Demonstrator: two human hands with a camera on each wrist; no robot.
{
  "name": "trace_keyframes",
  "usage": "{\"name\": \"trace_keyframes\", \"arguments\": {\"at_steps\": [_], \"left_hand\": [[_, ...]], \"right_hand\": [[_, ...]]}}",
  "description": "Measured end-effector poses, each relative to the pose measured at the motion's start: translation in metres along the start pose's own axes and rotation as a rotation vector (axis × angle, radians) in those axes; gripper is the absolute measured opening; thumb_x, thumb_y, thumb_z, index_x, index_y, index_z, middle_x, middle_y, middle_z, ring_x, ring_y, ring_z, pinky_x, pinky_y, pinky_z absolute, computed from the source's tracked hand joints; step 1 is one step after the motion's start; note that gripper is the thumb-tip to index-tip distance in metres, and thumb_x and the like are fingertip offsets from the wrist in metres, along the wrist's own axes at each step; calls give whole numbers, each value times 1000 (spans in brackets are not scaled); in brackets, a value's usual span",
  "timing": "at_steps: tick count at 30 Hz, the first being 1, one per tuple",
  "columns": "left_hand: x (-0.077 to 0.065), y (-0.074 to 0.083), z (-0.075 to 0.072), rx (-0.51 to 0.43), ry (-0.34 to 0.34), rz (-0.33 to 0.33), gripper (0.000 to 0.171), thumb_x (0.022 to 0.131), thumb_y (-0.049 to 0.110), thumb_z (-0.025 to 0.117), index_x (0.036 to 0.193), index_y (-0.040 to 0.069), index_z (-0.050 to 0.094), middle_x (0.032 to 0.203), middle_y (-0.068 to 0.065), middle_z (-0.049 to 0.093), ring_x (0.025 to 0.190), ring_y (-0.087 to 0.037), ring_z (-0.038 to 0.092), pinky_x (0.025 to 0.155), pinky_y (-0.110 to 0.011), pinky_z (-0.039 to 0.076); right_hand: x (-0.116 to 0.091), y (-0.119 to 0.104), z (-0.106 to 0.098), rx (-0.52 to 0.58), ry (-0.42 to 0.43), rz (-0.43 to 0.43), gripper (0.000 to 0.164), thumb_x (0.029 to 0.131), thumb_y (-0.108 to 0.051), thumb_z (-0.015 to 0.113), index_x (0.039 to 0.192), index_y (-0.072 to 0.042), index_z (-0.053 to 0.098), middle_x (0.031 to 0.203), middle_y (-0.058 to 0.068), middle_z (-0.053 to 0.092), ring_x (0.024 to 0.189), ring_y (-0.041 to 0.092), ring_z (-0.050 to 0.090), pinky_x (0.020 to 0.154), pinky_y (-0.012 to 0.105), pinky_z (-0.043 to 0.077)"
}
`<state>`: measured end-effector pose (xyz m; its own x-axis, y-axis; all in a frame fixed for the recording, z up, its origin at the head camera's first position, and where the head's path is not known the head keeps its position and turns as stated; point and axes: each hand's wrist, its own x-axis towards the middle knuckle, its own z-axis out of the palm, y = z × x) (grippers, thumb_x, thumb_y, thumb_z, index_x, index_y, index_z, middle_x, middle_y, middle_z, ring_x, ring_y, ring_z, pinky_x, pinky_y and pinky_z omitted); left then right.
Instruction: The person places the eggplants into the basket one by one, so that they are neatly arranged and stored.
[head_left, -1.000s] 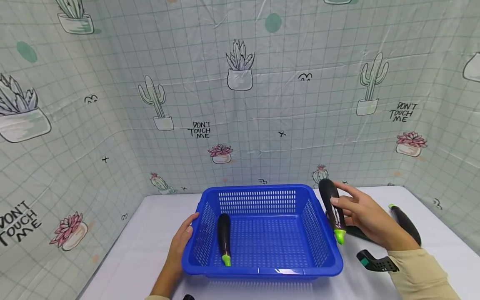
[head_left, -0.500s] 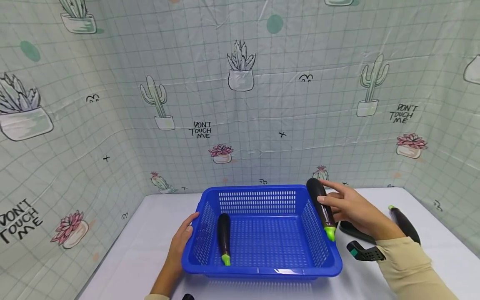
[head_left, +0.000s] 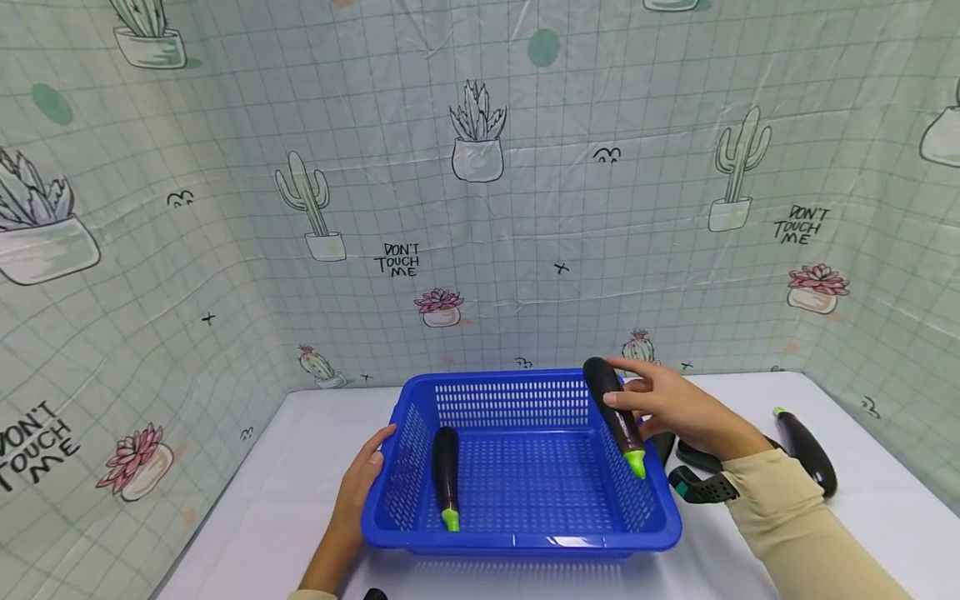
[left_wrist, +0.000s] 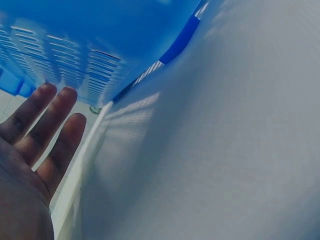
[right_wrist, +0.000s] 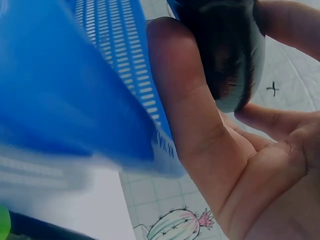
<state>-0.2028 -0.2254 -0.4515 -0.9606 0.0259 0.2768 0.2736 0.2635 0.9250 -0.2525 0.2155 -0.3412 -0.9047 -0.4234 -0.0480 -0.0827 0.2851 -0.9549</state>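
My right hand point(head_left: 678, 410) pinches a dark purple eggplant point(head_left: 617, 408) between thumb and fingers, tilted with its green stem end toward me. It hangs over the right side of a blue plastic basket point(head_left: 517, 542). In the right wrist view, thumb and fingers press on opposite sides of the eggplant point(right_wrist: 232, 55), beside the slotted basket wall. Another eggplant point(head_left: 446, 471) lies inside the basket at the left, stem toward me. My left hand point(head_left: 352, 487) rests against the basket's left side; the left wrist view shows extended fingers point(left_wrist: 62, 102) at its slotted wall point(left_wrist: 65, 50).
Right of the basket, partly behind my right hand and wristband, dark eggplants point(head_left: 697, 457) lie on the white table point(head_left: 270, 467). Another eggplant point(head_left: 808, 450) lies farther right. A patterned cactus cloth point(head_left: 525, 208) walls in the back and sides.
My right hand has carried the eggplant leftward, from outside the basket's right rim to over its inside. My left hand, the basket and the eggplant in it have stayed put.
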Motion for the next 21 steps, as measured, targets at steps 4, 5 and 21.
{"name": "trace_keyframes", "arguments": {"at_steps": [4,5,21], "left_hand": [[1,0,-1,-13,1,9,48,109,34,32,152,15,42,157,-19,36,141,-46,35,108,-66,30],[1,0,-1,-17,2,12,48,109,33,32,152,15,43,157,-19,36,141,-46,35,108,-66,30],[1,1,0,-8,11,7,49,109,34,32,152,14,43,157,-21,36,140,-48,36,107,-67,32]], "right_hand": [[3,-5,2,-25,-8,3,85,96,-29,69,160,-8,18,116,23,64,83,31,64,71,48,58],[4,-6,3,-22,-12,5,84,96,-29,69,160,-8,18,118,24,64,85,32,65,71,49,59],[27,-13,22,-32,-67,30,83,94,-30,72,157,-4,24,114,22,66,85,33,67,69,49,60]]}}
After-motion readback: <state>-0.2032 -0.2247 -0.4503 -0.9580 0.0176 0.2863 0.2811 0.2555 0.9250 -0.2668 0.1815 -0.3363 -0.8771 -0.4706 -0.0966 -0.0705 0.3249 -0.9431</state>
